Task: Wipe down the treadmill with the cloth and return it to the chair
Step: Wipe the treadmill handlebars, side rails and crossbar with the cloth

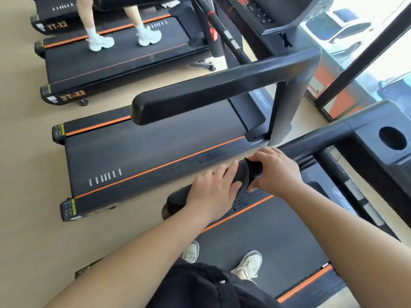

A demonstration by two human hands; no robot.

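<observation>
I stand on a black treadmill [266,241] with orange side stripes. Its left handrail [322,138] runs down toward me and ends in a rounded tip [175,201]. A dark grey cloth [248,174] is wrapped around this rail. My left hand [211,194] lies over the rail, fingers curled onto the lower edge of the cloth. My right hand [277,172] grips the upper part of the cloth from above. Much of the cloth is hidden under both hands. No chair is in view.
The console with a round cup holder [391,138] is at the right. A neighbouring treadmill [155,150] with a thick black handrail [222,90] stands to the left. Farther off, a person in white sneakers [101,42] stands on another treadmill. A window [355,30] is at the far right.
</observation>
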